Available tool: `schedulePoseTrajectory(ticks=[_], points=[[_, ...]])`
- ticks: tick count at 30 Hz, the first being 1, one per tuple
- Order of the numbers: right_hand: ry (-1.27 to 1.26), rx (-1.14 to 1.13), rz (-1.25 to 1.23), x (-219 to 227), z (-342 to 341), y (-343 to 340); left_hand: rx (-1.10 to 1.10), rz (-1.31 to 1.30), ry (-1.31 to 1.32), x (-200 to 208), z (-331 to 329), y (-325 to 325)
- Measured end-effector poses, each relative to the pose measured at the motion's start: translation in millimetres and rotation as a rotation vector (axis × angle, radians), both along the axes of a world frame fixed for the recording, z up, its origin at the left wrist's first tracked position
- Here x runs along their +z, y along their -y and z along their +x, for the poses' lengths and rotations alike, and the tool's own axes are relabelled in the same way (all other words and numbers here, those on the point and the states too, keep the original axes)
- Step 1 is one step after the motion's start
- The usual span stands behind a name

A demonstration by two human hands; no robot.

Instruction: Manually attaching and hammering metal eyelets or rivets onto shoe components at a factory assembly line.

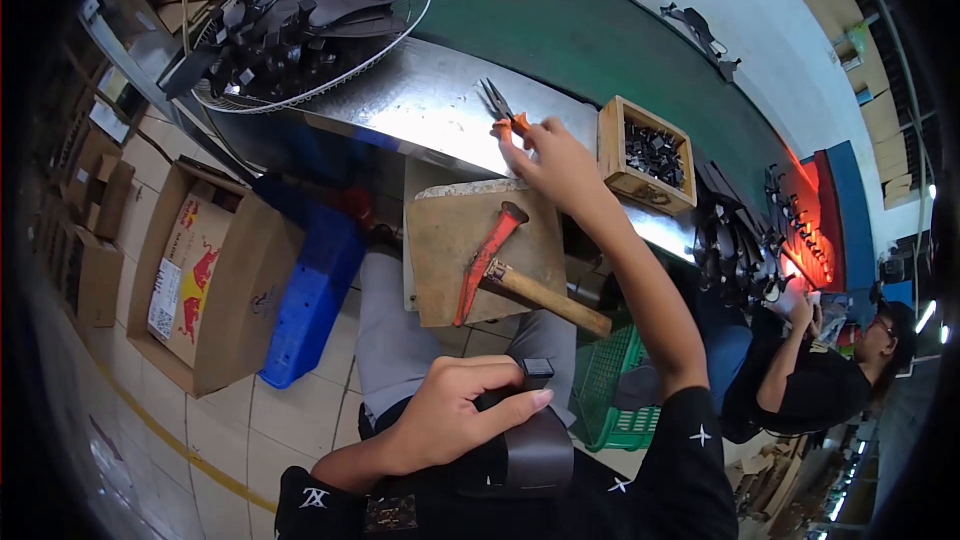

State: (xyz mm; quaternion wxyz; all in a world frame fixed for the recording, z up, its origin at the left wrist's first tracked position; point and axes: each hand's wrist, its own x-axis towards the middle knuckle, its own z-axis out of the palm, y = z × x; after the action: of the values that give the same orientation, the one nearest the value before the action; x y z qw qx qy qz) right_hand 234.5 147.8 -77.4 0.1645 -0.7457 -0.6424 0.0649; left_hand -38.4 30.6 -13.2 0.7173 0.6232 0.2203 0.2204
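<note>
My left hand (465,410) is closed around a dark brown shoe sole piece (540,457) with a small black block heel (537,370), close to my body. The heel sticks up between thumb and forefinger; my hand hides part of the sole. My right hand (555,162) reaches to the metal bench top (420,95), thumb and fingers on the orange handles of a pair of pliers (503,112). The pliers' jaws point away from me. Between my hands a hammer (490,265) with a red head and wooden handle lies on a tan board (430,250) above my knees.
Right of the pliers stands a wooden box (612,155) of small black pieces. A wire basket (418,25) heaped with dark soles is at back left. Beyond runs a green belt (520,15). A blue bin (310,300), a cardboard box (240,310) and a green crate (590,410) flank my legs. Another person (810,375) sits at right.
</note>
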Motion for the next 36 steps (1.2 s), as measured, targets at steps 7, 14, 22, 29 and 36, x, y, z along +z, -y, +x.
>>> schedulePoseTrajectory(ticks=[7,14,22,29,36], points=[[-0.725,-0.09,-0.254,3.5,55.6,-39.4,-0.003,-0.043,-0.011,8.9,-6.0,11.1],[-1.471,0.425,-0.209,49.8,30.8,154.1,-0.074,-0.072,0.022,2.8,-1.2,12.7],[-0.789,0.4,-0.376,127.2,4.2,251.1,-0.213,0.012,-0.021,5.5,16.1,11.7],[-0.26,0.439,-0.448,159.7,7.1,253.3,-0.309,0.031,-0.125,15.7,29.8,15.2],[-0.278,0.501,-0.449,163.2,7.2,245.9,-0.241,0.079,-0.078,11.7,30.9,19.1]])
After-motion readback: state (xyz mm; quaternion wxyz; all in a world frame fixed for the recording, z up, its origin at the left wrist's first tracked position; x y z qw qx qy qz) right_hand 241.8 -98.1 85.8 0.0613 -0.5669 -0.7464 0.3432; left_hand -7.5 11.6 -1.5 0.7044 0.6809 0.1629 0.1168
